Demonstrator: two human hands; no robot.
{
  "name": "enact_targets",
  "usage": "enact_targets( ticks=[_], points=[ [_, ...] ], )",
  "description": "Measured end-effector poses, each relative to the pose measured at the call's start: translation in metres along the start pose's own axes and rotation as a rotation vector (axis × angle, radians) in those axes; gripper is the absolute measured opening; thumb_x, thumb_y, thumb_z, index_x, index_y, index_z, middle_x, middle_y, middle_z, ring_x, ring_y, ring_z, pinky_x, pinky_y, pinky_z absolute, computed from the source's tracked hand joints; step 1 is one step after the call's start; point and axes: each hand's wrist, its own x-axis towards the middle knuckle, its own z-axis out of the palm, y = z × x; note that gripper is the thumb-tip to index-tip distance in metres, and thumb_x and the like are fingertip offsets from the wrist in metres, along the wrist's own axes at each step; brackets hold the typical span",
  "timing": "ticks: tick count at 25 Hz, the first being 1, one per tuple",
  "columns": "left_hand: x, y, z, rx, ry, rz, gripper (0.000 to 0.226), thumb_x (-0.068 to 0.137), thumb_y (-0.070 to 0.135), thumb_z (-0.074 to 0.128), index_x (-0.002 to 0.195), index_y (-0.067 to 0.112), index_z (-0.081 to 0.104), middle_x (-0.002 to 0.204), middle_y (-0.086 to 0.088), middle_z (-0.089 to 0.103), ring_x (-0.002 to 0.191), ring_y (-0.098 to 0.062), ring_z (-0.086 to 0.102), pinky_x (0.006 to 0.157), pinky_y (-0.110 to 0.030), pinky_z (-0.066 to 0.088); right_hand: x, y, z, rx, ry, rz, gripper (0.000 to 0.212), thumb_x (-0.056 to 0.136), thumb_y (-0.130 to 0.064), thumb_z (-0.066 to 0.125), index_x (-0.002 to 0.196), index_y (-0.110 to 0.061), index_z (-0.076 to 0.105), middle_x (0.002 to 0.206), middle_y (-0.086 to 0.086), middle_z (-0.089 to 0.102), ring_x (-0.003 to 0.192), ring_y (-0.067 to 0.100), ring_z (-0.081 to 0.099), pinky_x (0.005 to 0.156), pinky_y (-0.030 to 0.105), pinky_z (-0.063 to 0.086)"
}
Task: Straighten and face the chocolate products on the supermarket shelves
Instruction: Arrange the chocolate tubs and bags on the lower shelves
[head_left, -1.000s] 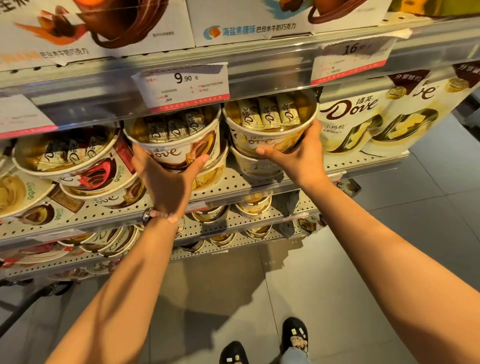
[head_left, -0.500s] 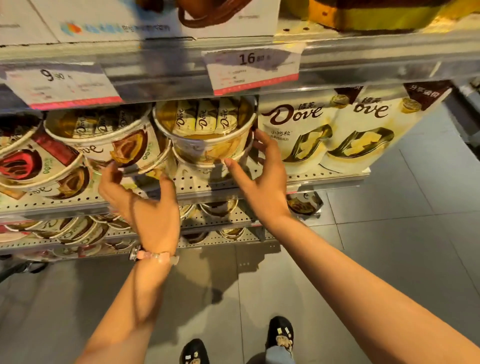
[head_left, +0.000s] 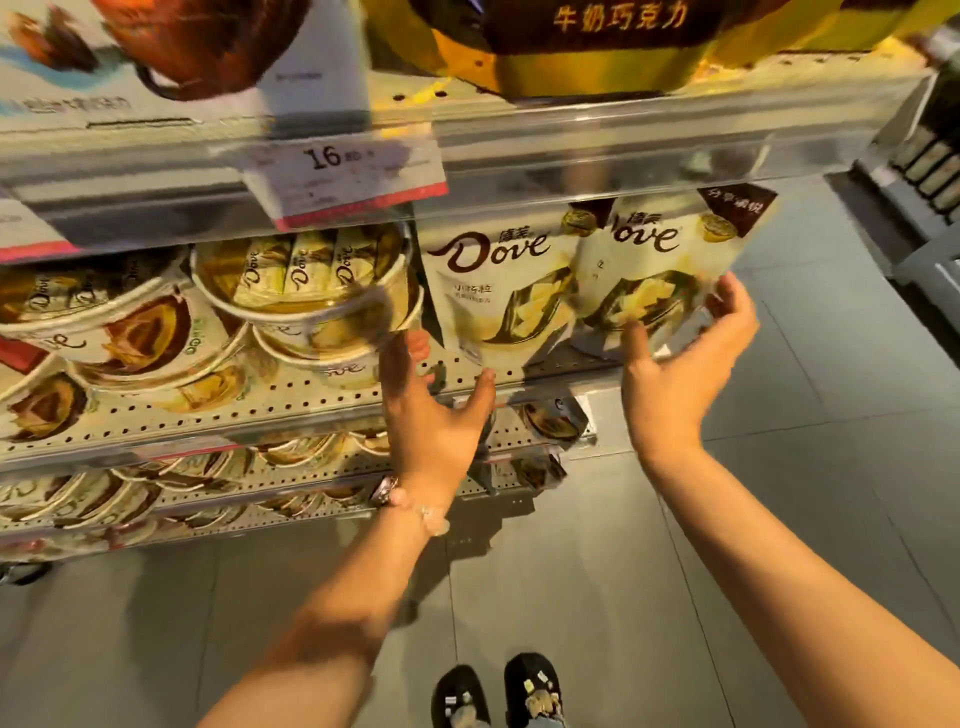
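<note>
Two white Dove pouches standing on the perforated shelf, right of centre in the frame. Right hand holding the right pouch by its lower part, fingers spread along its outer edge, thumb on the front. Left hand open at the foot of the left pouch, fingers spread (fingertips partly hidden behind the stacked Dove tubs). Price tag on the rail above.

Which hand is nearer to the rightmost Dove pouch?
Right. The right hand holds the rightmost Dove pouch at its lower edge; the left hand is below the neighbouring pouch.
</note>
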Motion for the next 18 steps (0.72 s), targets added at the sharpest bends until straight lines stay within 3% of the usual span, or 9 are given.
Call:
enact_targets(
  ticks=[2,4,6,9,14,18],
  points=[
    [-0.002,-0.003,0.023,0.027,-0.011,-0.125,0.088,0.067,0.032,0.08,0.137,0.006,0.034,0.141,-0.013,0.037,0.13,-0.023,0.037,0.109,-0.032,0.033,0.023,0.018,-0.009,-0.015,-0.053,0.124,0.087,0.073,-0.016,0.076,0.141,-0.005,0.023,0.14,0.01,0.031,0.131,0.019,0.033,0.111,0.023,0.024],
    [-0.006,-0.002,0.043,0.063,-0.004,-0.199,0.107,0.064,0.034,0.082,0.144,0.006,0.017,0.151,-0.011,0.023,0.14,-0.022,0.021,0.11,-0.019,0.015,0.042,0.033,-0.012,0.039,-0.166,0.221,0.1,0.07,-0.021,0.081,0.144,-0.01,0.016,0.139,0.005,0.032,0.129,0.014,0.033,0.112,0.026,0.025],
    [-0.004,-0.002,0.057,0.093,0.047,-0.158,0.119,0.06,0.039,0.084,0.146,0.003,0.009,0.154,-0.012,0.015,0.143,-0.021,0.012,0.108,-0.016,0.007,0.054,0.042,-0.011,0.119,-0.291,0.274,0.107,0.066,-0.022,0.083,0.146,-0.015,0.012,0.13,-0.003,0.037,0.122,0.01,0.036,0.109,0.029,0.031],
    [0.01,-0.001,0.073,0.098,0.143,-0.083,0.127,0.053,0.042,0.086,0.145,-0.002,0.009,0.153,-0.017,0.016,0.143,-0.025,0.012,0.112,-0.021,0.004,0.057,0.05,-0.006,0.14,-0.366,0.246,0.112,0.062,-0.025,0.085,0.147,-0.018,0.012,0.131,-0.003,0.037,0.118,0.008,0.039,0.103,0.025,0.034],
    [0.028,-0.006,0.088,0.086,0.201,-0.089,0.129,0.052,0.044,0.086,0.143,-0.007,0.011,0.15,-0.022,0.018,0.142,-0.029,0.014,0.114,-0.025,0.005,0.043,0.055,0.009,0.193,-0.272,0.202,0.108,0.056,-0.027,0.089,0.139,-0.016,0.021,0.13,0.004,0.042,0.118,0.014,0.045,0.104,0.031,0.04],
    [0.029,-0.013,0.089,0.096,0.21,-0.089,0.127,0.056,0.048,0.082,0.142,-0.009,0.008,0.148,-0.023,0.019,0.141,-0.031,0.017,0.113,-0.024,0.008,0.041,0.049,0.019,0.272,-0.275,0.197,0.094,0.059,-0.011,0.087,0.132,-0.008,0.028,0.118,-0.002,0.052,0.106,0.002,0.054,0.088,0.013,0.048]
  ],
)
